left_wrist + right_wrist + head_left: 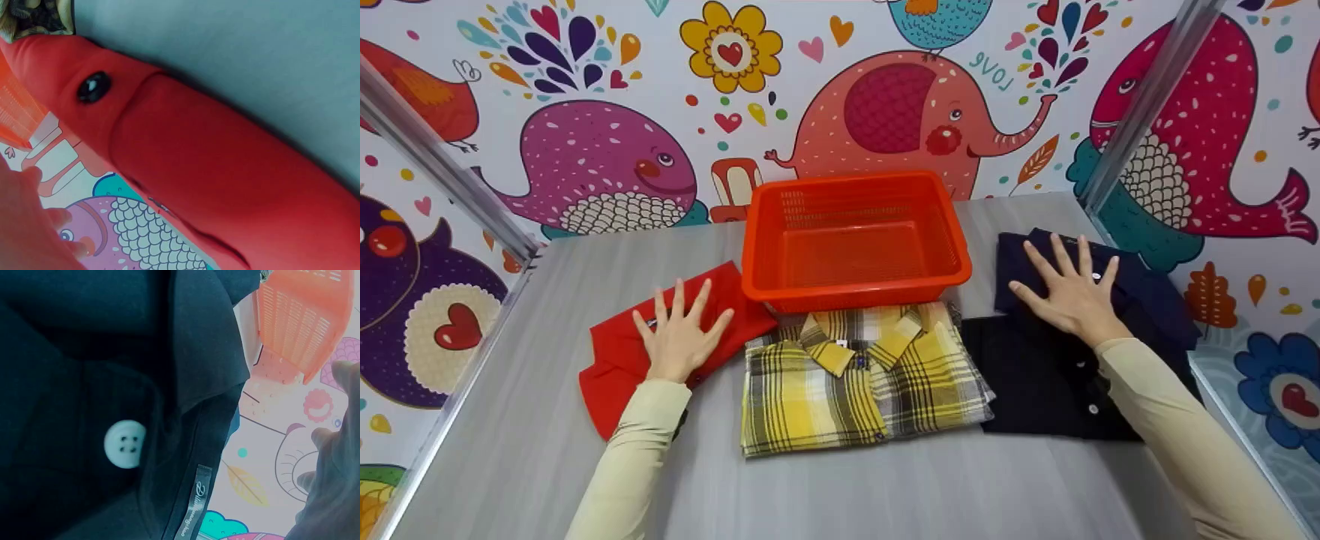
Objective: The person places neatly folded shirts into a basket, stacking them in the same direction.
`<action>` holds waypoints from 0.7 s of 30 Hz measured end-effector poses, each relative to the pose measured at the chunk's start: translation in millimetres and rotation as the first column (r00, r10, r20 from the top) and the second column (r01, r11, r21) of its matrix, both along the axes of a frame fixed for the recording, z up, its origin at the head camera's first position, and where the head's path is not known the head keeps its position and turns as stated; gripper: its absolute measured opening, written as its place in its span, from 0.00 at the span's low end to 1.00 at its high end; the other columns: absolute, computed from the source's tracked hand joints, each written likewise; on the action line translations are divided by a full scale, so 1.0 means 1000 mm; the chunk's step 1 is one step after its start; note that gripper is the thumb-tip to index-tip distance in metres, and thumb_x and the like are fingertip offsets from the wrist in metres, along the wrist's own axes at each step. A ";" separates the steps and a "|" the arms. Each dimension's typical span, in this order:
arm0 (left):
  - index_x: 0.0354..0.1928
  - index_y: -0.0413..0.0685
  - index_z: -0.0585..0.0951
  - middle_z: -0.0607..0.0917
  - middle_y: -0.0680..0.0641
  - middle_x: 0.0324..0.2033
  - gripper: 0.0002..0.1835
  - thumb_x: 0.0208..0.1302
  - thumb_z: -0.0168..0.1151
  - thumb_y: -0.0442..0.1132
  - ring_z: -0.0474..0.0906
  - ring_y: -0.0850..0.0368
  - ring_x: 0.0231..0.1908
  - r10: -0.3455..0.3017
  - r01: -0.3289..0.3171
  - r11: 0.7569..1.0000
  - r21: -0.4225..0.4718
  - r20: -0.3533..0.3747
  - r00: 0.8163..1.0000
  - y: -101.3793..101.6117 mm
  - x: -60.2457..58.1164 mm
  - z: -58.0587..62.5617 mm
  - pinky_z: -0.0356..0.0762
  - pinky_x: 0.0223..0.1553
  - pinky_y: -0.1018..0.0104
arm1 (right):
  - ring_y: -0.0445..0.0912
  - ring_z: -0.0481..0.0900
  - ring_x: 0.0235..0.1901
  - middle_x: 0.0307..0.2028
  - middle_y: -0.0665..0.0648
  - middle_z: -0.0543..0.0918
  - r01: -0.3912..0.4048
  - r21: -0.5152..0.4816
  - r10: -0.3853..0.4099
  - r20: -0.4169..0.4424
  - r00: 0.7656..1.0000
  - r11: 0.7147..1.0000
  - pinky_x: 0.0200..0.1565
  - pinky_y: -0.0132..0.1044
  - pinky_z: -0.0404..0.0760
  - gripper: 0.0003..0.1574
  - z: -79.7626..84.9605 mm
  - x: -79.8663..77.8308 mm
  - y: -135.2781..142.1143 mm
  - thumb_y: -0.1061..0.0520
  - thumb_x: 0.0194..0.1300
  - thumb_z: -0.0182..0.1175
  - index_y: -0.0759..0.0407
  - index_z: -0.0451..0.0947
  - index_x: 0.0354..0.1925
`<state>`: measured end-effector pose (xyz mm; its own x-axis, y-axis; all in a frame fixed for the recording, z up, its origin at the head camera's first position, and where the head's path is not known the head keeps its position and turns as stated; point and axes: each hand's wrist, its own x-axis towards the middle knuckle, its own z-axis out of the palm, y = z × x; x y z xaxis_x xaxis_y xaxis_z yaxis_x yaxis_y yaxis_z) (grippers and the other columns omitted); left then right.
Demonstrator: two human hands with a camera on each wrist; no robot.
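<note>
A label [194, 500] on one of the folded dark shirts [1035, 382] carries pale, slanted script, too unclear to read with certainty; on the printed wall [814, 120], mirrored letters spell "LOVE". The orange-red basket [859, 292], slotted along its sides, stands at the back of the worktop [922, 495], directly behind the folded yellow plaid shirt [847, 390]. Both hands are released, fingers spread: the left hand [679, 341] over the folded red shirt [619, 356], the right hand [1072, 294] over the dark shirts.
</note>
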<state>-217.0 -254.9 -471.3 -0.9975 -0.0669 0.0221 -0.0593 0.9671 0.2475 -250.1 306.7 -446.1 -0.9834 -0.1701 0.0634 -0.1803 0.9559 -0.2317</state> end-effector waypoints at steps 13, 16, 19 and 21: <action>0.75 0.55 0.55 0.47 0.36 0.74 0.42 0.66 0.41 0.70 0.32 0.33 0.71 -0.051 0.051 0.999 -0.009 -0.001 0.999 0.009 0.011 -0.005 0.17 0.59 0.31 | 0.67 0.29 0.70 0.72 0.72 0.48 -0.081 -0.016 0.081 0.023 0.996 0.997 0.56 0.69 0.16 0.45 -0.010 0.013 -0.006 0.29 0.70 0.41 0.52 0.53 0.74; 0.74 0.53 0.59 0.50 0.35 0.73 0.40 0.67 0.44 0.67 0.35 0.34 0.71 -0.078 0.078 0.997 0.003 -0.021 0.997 0.017 0.021 -0.005 0.17 0.60 0.33 | 0.68 0.30 0.70 0.71 0.73 0.50 -0.114 -0.032 0.116 0.054 0.992 0.993 0.57 0.69 0.18 0.45 -0.014 0.019 -0.011 0.31 0.71 0.41 0.56 0.56 0.73; 0.72 0.51 0.64 0.56 0.34 0.71 0.37 0.68 0.47 0.64 0.42 0.35 0.71 -0.116 0.116 0.993 -0.003 -0.059 0.992 0.026 0.035 -0.005 0.23 0.63 0.34 | 0.67 0.33 0.71 0.70 0.73 0.54 -0.150 -0.039 0.152 0.047 0.987 0.988 0.60 0.68 0.22 0.44 -0.016 0.024 -0.020 0.32 0.71 0.43 0.60 0.60 0.71; 0.70 0.50 0.67 0.60 0.33 0.69 0.35 0.68 0.49 0.62 0.46 0.34 0.70 -0.138 0.138 0.990 -0.013 -0.074 0.988 0.033 0.045 -0.005 0.29 0.64 0.34 | 0.68 0.36 0.70 0.68 0.73 0.57 -0.183 -0.043 0.184 0.020 0.983 0.982 0.62 0.68 0.28 0.42 -0.018 0.028 -0.028 0.34 0.72 0.44 0.63 0.64 0.68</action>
